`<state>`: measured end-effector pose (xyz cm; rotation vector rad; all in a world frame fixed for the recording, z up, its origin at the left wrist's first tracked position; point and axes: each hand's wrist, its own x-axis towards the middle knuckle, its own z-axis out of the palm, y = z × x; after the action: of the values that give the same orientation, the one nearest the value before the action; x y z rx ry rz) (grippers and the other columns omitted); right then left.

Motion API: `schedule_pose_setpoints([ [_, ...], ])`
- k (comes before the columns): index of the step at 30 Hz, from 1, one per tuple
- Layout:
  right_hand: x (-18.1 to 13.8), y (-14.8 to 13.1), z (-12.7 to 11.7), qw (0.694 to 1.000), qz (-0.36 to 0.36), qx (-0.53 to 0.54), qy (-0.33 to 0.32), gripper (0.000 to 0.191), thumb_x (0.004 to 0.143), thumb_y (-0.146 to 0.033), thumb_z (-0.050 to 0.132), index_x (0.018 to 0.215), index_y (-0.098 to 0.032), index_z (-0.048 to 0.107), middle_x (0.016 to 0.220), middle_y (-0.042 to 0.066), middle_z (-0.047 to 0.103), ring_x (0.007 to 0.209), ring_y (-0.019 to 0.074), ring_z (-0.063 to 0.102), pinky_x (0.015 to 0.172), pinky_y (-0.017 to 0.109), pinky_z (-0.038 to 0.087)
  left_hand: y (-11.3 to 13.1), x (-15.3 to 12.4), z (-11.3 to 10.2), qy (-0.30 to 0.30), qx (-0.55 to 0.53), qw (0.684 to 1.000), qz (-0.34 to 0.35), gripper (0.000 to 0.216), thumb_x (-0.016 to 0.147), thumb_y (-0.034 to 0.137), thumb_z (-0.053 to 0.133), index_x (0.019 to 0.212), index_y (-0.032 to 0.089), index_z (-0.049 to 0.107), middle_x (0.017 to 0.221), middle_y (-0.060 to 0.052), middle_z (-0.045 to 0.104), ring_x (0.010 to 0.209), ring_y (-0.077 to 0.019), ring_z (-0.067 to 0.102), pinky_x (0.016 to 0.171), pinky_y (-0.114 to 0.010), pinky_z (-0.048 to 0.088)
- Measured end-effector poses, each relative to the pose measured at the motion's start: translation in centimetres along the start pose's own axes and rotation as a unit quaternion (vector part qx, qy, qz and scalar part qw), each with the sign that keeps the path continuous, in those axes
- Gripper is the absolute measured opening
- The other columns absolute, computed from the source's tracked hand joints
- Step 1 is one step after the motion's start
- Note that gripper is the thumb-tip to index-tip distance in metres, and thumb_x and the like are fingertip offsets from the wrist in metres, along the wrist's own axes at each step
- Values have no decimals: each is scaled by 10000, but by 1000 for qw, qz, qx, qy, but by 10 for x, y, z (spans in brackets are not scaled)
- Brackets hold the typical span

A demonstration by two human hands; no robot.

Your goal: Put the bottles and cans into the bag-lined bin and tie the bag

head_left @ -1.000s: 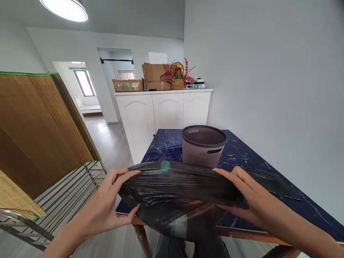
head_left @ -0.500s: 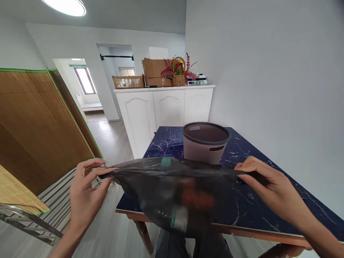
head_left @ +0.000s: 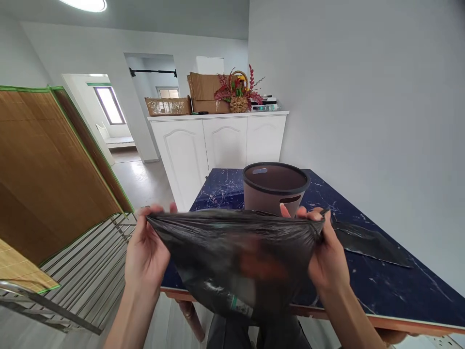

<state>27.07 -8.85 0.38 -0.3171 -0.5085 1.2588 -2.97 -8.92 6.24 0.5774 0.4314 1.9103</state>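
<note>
A thin black plastic garbage bag point(head_left: 218, 242) hangs stretched between my two hands, over the table's front edge. My left hand point(head_left: 148, 247) grips its upper left corner, fingers behind the plastic. At the upper right corner, my right hand point(head_left: 327, 247) pinches the bunched rim, with some fingertips showing behind it. Through the film I make out an orange-red shape and something with a green-and-white label low in the bag. Just beyond stands a mauve trash can point(head_left: 261, 196) with a dark rim and a handle slot, its lower part hidden by the bag.
On the dark blue marbled table point(head_left: 381, 286), a flat black plastic piece point(head_left: 370, 245) lies to the right. Behind is a white cabinet point(head_left: 225, 140) bearing cardboard boxes point(head_left: 209, 92) and a flower basket point(head_left: 239, 103). A metal rack point(head_left: 87, 271) stands at left.
Both hands have moved closer together and turned with the fingers behind the bag's rim. The bag is less widely stretched, and the flat black piece on the table now shows.
</note>
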Motion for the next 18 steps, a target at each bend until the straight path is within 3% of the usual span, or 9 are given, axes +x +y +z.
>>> schedule_pose_setpoints([
  [2, 4, -1, 10, 997, 1, 59, -45, 203, 1001, -344, 761, 862, -268, 636, 617, -134, 487, 548, 55, 578, 1078, 382, 600, 1, -2, 12, -46, -76, 996, -30, 368, 1095, 94, 510, 741, 195, 528, 661, 66, 628, 568, -28, 635, 646, -98, 560],
  [5, 8, -6, 23, 992, 10, 62, -111, 222, 1013, -322, 755, 858, -274, 603, 576, -138, 323, 423, 58, 289, 701, 195, 626, -1, -7, 29, -98, -87, 990, -53, 428, 1123, 104, 434, 706, 199, 410, 604, 82, 477, 459, -21, 446, 475, -109, 428],
  [8, 11, -9, 38, 990, 3, -18, -143, 248, 1000, -443, 754, 884, -281, 606, 601, -112, 288, 452, 92, 176, 369, 138, 365, -6, -11, 42, -118, 45, 992, -20, 435, 1114, 202, 502, 690, 196, 402, 599, 90, 351, 470, -44, 352, 459, -167, 376],
  [11, 15, -9, 56, 983, 8, -110, -148, 303, 984, -507, 751, 889, -262, 603, 647, -92, 287, 501, 93, 195, 360, 149, 221, -13, -14, 50, -169, 193, 966, 35, 395, 1024, 369, 658, 726, 199, 462, 623, 88, 325, 518, -69, 319, 499, -194, 365],
  [14, 17, -5, 74, 966, 61, -176, -178, 428, 949, -603, 748, 830, -234, 568, 689, -74, 295, 550, 86, 250, 432, 171, 250, -19, -20, 56, -244, 354, 900, 69, 314, 892, 425, 797, 1043, 237, 595, 673, 85, 415, 580, -97, 384, 547, -208, 370],
  [16, 15, -2, 82, 952, 91, -204, -209, 514, 932, -752, 659, 875, -247, 584, 706, -59, 337, 569, 99, 298, 460, 201, 290, -23, -24, 63, -271, 474, 834, 82, 511, 840, 344, 859, 1260, 284, 573, 735, 80, 503, 627, -109, 462, 598, -220, 416],
  [18, 11, 0, 87, 939, 95, -233, -233, 599, 925, -873, 512, 1044, -295, 618, 737, -37, 438, 601, 130, 407, 504, 239, 377, -27, -27, 71, -289, 553, 776, 86, 572, 824, 318, 880, 1319, 302, 594, 899, 36, 641, 768, -134, 594, 719, -254, 504],
])
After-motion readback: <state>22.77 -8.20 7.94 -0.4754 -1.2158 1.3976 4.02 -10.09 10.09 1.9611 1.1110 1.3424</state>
